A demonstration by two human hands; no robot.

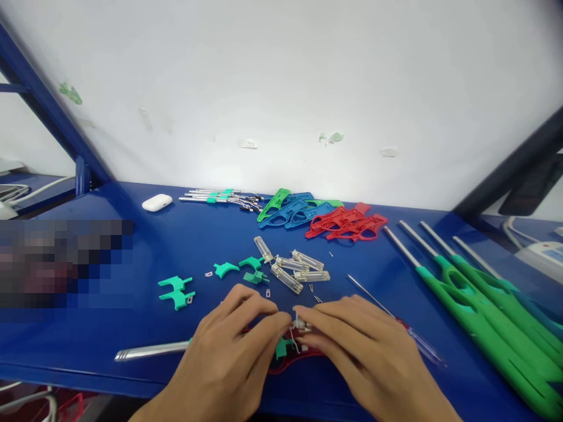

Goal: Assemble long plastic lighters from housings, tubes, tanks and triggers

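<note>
A red gas lighter housing half [281, 369] lies near the table's front edge, partly hidden under both hands. A silver metal tube [152, 350] sticks out from its left end, and a teal trigger [281, 349] sits in it. My left hand [235, 346] grips the housing from the left, its fingers bent and closed. From the right, my right hand [358, 346] has its fingers closed on the housing around a small clear and white part [301, 322]. A thin white wire [294, 340] shows between the hands. My fingertips hide the exact contact.
Beyond my hands lie clear fuel tanks [288, 281], teal triggers [226, 269] and tiny screws [317, 299]. Red housings [345, 223], blue housings [284, 214] and metal tubes [206, 199] lie by the wall. A screwdriver [409, 331] and green lighters [475, 305] are at right; a white case [157, 203] at left.
</note>
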